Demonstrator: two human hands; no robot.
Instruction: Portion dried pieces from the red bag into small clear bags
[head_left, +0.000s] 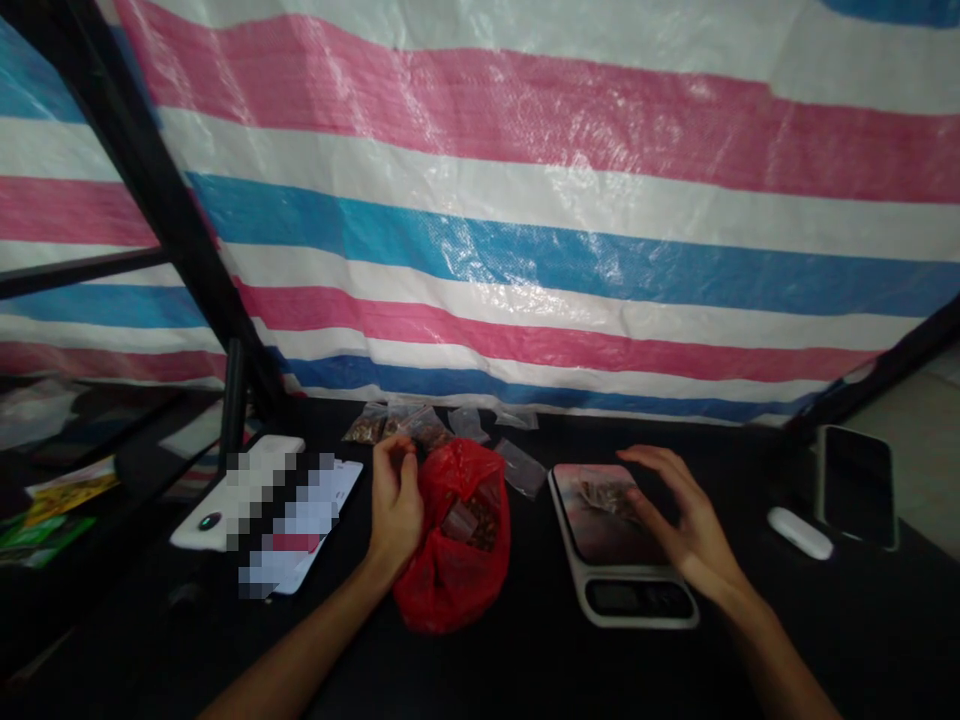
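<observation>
A red plastic bag (454,585) stands with its mouth open on the black table, and brown bits and a small clear piece show inside. Against its left side is my left hand (396,505), fingers curled in; whatever they may hold is hidden. My right hand (686,520) is over the right part of a kitchen scale (600,535), thumb and fingers apart. On the scale's plate lies a small clear bag (606,497) with brownish contents. My right thumb is at that bag's edge; I cannot tell whether it touches.
Several small filled clear bags (367,425) lie behind the red bag, with a flat clear bag (521,468) beside it. To the left are a white device (225,500) and a phone (311,540). A white case (800,533) and another phone (857,485) are at right. Striped sheeting (525,250) hangs behind.
</observation>
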